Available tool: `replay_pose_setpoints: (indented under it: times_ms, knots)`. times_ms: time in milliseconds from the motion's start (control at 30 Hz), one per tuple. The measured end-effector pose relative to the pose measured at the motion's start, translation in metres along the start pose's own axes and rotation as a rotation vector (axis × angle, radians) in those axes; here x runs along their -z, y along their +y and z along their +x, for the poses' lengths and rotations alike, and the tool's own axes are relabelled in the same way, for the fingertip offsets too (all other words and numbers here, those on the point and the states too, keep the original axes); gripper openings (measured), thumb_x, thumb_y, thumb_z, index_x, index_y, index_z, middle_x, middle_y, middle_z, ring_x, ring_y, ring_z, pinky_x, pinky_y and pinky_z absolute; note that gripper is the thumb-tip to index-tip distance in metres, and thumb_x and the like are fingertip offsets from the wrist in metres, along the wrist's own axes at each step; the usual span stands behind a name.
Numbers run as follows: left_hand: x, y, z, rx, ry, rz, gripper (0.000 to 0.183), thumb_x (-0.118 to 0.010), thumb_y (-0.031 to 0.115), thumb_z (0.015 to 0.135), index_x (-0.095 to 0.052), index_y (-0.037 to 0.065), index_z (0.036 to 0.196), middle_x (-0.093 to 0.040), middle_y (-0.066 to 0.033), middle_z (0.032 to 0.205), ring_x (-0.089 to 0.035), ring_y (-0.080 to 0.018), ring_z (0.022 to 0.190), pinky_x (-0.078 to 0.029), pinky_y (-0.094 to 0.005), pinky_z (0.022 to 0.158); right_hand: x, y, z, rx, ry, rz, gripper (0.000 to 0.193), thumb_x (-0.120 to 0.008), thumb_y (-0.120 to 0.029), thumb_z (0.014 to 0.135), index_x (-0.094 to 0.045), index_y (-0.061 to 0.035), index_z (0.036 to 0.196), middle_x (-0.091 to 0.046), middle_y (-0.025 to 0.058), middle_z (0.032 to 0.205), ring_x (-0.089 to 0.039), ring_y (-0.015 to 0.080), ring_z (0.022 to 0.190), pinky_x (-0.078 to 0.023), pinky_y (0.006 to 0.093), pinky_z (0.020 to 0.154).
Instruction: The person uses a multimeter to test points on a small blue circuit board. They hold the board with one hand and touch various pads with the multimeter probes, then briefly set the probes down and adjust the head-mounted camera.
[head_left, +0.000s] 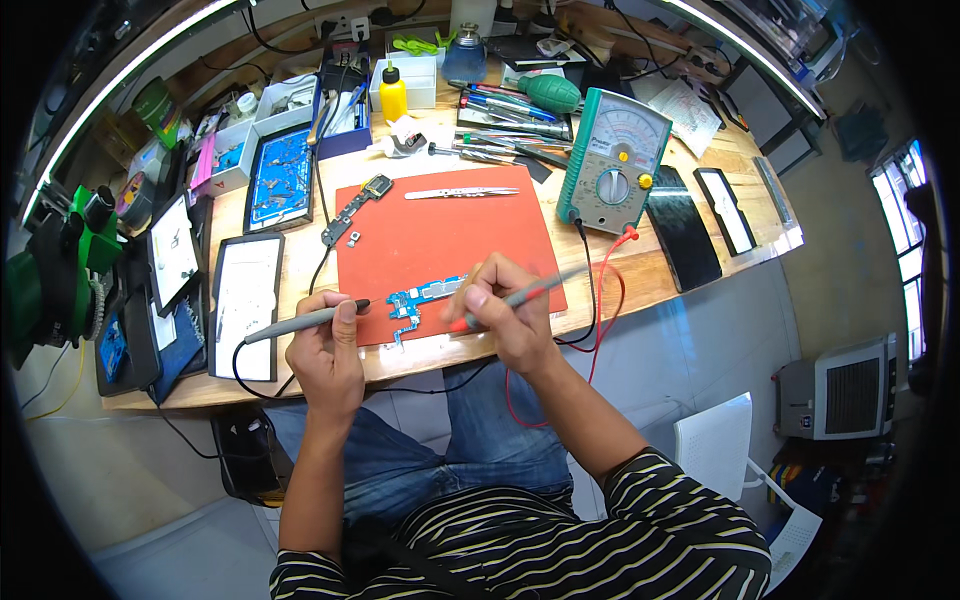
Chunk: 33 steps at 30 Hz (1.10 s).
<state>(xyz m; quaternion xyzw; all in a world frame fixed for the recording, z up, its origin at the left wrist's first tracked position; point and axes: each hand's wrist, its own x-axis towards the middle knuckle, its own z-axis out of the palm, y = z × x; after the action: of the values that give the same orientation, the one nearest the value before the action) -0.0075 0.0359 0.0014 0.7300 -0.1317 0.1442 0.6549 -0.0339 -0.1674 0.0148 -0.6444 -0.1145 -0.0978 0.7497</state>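
My left hand point(330, 360) is closed around a grey test probe with a black tip point(290, 325), its tip pointing right toward a blue phone circuit board point(405, 304). In my right hand point(515, 325) is a grey-and-red test probe point(540, 289), slightly blurred, angled down over the board's right end. That hand hides part of the board; whether either tip touches it I cannot tell. The board lies on an orange-red mat point(470, 235). Black and red leads run to a green-edged analog multimeter point(612, 165), tilted up at the mat's right.
Tweezers point(460, 193) and a dark phone part point(358, 210) lie on the mat. Behind it stand a yellow bottle point(394, 95), a pen-filled tray point(510, 112) and a green blower bulb point(550, 93). Left are parts trays point(248, 300); right, a black phone panel point(684, 230). Cables hang past the table's front edge.
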Motion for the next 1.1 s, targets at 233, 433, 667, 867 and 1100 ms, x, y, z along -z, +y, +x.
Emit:
replay_pose_setpoints:
  times_ms: [233, 433, 667, 867, 1100]
  knots:
    - [0.001, 0.041, -0.019, 0.072, -0.233, 0.156, 0.018, -0.056, 0.016, 0.095, -0.058, -0.001, 0.091, -0.063, -0.0057, 0.075, -0.056, -0.0102, 0.070, -0.045, -0.0247, 0.066, -0.008, -0.032, -0.014, -0.133, -0.220, -0.447, 0.018, -0.056, -0.021, 0.093, -0.053, -0.0030, 0.094, -0.053, 0.0050, 0.058, -0.055, 0.0154, 0.048, -0.042, 0.0302, 0.050]
    - [-0.002, 0.066, -0.022, 0.041, -0.651, 0.446, 0.016, -0.059, 0.014, 0.091, -0.061, -0.001, 0.090, -0.064, -0.0111, 0.071, -0.062, -0.0196, 0.062, -0.047, -0.0305, 0.058, -0.009, -0.067, -0.021, -0.196, -0.383, -0.504, 0.028, -0.057, -0.022, 0.092, -0.053, -0.0057, 0.116, -0.048, 0.0009, 0.051, -0.051, 0.0126, 0.045, -0.037, 0.0285, 0.048]
    - [-0.012, 0.080, -0.028, -0.007, -0.907, 0.463, 0.021, -0.055, 0.020, 0.089, -0.062, 0.001, 0.094, -0.066, -0.0189, 0.083, -0.063, -0.0386, 0.079, -0.049, -0.0450, 0.070, -0.010, -0.078, -0.023, -0.206, -0.319, -0.593, 0.022, -0.070, -0.022, 0.085, -0.060, -0.0046, 0.094, -0.047, -0.0037, 0.053, -0.045, 0.0057, 0.047, -0.035, 0.0231, 0.047]
    - [0.008, 0.091, -0.027, -0.188, -0.709, 0.404, 0.030, -0.061, 0.031, 0.090, -0.059, 0.001, 0.093, -0.064, -0.0120, 0.075, -0.063, -0.0271, 0.066, -0.049, -0.0372, 0.061, 0.011, -0.102, 0.023, -0.024, -0.066, -0.700, 0.016, -0.068, -0.016, 0.085, -0.058, -0.0023, 0.086, -0.049, -0.0015, 0.058, -0.044, 0.0044, 0.051, -0.032, 0.0232, 0.046]
    - [0.113, 0.068, -0.018, -0.220, 0.017, 0.670, 0.010, -0.067, 0.011, 0.084, -0.065, 0.002, 0.087, -0.065, -0.0113, 0.081, -0.064, -0.0259, 0.072, -0.050, -0.0335, 0.064, 0.078, -0.104, 0.134, -0.099, -0.029, -1.331, 0.027, -0.063, -0.026, 0.084, -0.058, 0.0006, 0.082, -0.049, 0.0072, 0.052, -0.050, 0.0165, 0.043, -0.037, 0.0348, 0.046]
